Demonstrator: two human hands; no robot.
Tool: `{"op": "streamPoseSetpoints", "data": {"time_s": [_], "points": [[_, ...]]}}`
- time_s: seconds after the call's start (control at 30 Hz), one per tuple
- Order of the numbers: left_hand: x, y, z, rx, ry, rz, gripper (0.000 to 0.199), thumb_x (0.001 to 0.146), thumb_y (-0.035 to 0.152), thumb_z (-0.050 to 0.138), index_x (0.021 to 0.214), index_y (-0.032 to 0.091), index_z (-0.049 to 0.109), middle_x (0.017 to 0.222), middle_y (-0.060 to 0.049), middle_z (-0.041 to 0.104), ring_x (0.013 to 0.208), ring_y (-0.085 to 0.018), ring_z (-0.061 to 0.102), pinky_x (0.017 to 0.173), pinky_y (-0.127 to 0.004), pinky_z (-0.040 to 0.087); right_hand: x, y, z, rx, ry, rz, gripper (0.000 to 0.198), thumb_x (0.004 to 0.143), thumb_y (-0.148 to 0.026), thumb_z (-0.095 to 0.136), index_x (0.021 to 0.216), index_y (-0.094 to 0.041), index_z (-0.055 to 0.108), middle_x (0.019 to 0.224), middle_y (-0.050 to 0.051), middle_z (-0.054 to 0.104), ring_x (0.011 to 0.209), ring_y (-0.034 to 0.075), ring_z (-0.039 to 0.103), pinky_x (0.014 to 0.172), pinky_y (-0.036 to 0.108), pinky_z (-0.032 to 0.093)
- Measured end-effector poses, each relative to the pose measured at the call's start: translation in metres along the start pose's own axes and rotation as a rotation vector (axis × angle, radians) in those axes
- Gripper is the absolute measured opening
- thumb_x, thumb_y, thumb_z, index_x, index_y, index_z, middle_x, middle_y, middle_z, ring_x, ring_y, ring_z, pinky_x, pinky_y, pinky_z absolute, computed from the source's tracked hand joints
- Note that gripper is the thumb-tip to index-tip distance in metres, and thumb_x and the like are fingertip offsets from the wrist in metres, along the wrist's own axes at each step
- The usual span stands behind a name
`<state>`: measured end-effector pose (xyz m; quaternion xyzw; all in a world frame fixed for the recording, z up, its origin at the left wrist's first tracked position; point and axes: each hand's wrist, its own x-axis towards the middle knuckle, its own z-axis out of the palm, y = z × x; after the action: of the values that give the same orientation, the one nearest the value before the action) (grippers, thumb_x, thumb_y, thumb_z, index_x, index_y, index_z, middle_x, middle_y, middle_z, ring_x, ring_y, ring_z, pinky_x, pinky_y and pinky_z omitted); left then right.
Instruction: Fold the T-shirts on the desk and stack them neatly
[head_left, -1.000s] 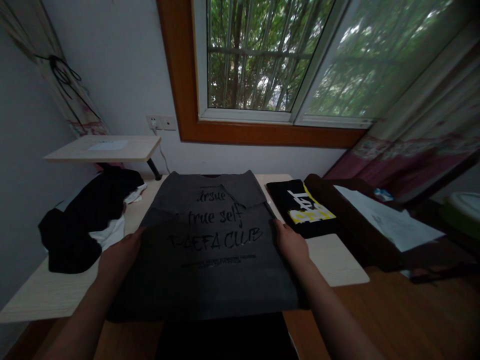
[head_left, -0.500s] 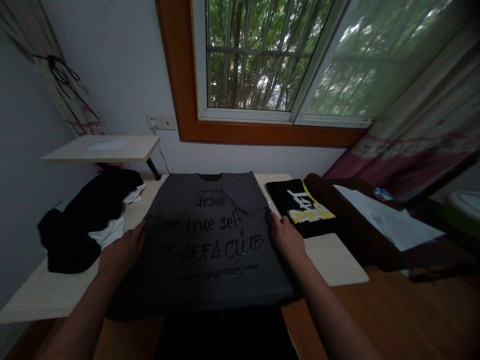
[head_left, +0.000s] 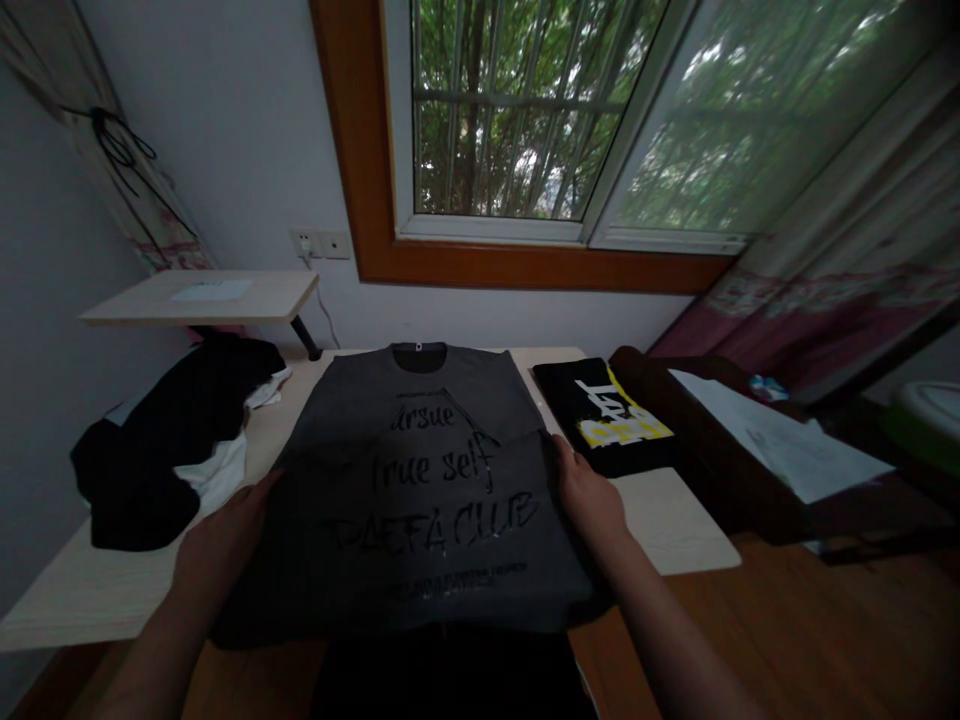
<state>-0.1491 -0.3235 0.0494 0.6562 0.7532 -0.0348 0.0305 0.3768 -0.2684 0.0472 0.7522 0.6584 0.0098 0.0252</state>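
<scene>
A dark grey T-shirt with black lettering lies spread on the pale table, its neckline toward the window and its hem over the near edge. At the shirt's left side, my left hand is closed on the fabric, its fingertips partly hidden by the cloth. My right hand grips the opposite side edge, thumb on top. A sleeve outline shows across the upper right of the shirt. Right of it lies a folded black T-shirt with a white and yellow print.
Black and white clothes lie heaped at the left of the table, partly beneath a raised shelf. A brown sofa arm with a white sheet borders the right side. A window is behind.
Both hands have drawn the grey T-shirt slightly toward me and apart. Its collar has opened, so the neck label now shows, and the lettering sits lower.
</scene>
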Motion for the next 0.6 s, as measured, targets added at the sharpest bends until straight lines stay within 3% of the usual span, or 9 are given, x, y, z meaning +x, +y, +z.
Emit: {"op": "streamPoseSetpoints", "data": {"time_s": [0.23, 0.4, 0.47, 0.6], "points": [[-0.013, -0.012, 0.011, -0.062, -0.001, 0.008, 0.062, 0.094, 0.028, 0.040, 0.156, 0.032, 0.039, 0.138, -0.010, 0.065, 0.107, -0.027, 0.071, 0.085, -0.038, 0.057, -0.016, 0.008, 0.001, -0.011, -0.011, -0.023, 0.059, 0.103, -0.019, 0.033, 0.161, -0.025, 0.024, 0.116, 0.015, 0.065, 0.082, 0.024, 0.070, 0.067, 0.032, 0.049], [0.009, 0.000, -0.002, 0.042, 0.132, 0.007, 0.054, 0.102, 0.035, 0.031, 0.153, 0.027, 0.045, 0.124, -0.013, 0.067, 0.109, -0.030, 0.067, 0.091, -0.043, 0.054, -0.010, 0.000, -0.017, -0.071, 0.141, -0.085, 0.052, 0.101, -0.017, 0.037, 0.153, -0.022, 0.041, 0.122, 0.017, 0.061, 0.109, 0.031, 0.060, 0.085, 0.038, 0.051], [0.023, 0.007, -0.008, 0.066, 0.202, 0.061, 0.053, 0.103, 0.038, 0.030, 0.151, 0.024, 0.049, 0.124, -0.014, 0.066, 0.112, -0.032, 0.065, 0.097, -0.046, 0.052, -0.002, -0.005, -0.022, -0.054, 0.206, -0.126, 0.048, 0.102, -0.017, 0.037, 0.149, -0.019, 0.047, 0.128, 0.018, 0.060, 0.116, 0.032, 0.057, 0.095, 0.041, 0.049], [0.056, 0.027, -0.010, -0.013, 0.323, 0.276, 0.053, 0.103, 0.037, 0.032, 0.146, 0.014, 0.054, 0.144, -0.016, 0.058, 0.133, -0.031, 0.054, 0.117, -0.047, 0.039, 0.024, -0.022, -0.023, 0.043, 0.257, -0.282, 0.045, 0.103, -0.020, 0.038, 0.146, -0.015, 0.052, 0.145, 0.017, 0.054, 0.134, 0.031, 0.048, 0.113, 0.044, 0.040]]}}
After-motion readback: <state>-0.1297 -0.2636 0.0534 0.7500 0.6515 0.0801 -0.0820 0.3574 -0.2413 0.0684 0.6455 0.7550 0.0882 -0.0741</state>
